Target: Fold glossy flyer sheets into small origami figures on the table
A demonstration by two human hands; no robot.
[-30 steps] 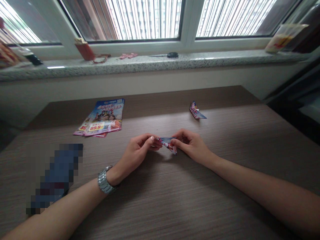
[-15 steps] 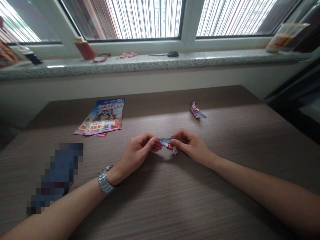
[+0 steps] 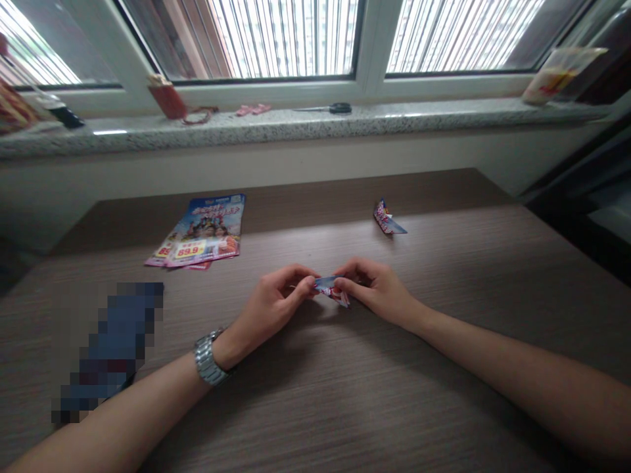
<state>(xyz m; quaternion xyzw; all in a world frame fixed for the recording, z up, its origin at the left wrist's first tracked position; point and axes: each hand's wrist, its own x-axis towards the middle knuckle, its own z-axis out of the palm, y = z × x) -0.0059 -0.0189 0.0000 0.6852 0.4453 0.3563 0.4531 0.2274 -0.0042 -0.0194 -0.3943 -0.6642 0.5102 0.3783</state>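
Folded paper (image 3: 331, 288) pinched between both my hands

Near the far left corner of the table (image 3: 345, 394) lies a stack of flyers (image 3: 210, 213). A second folded piece (image 3: 382, 220) sits close to the far edge, right of its middle, beyond my right hand (image 3: 372, 288). A dark blue thing (image 3: 116, 332), pixelated, lies toward the left edge, left of my watch (image 3: 210, 359). Past the far edge, scissors (image 3: 340, 108) rest on the sill (image 3: 419, 122).

My left hand (image 3: 280, 299) pinches the paper's left end, my right its right side; fingers hide parts of it. It's over the table's middle. Its blue edge, and the long axis as far as it shows, run hand to hand, roughly along the far edge; a patterned tip points rightward and toward me.
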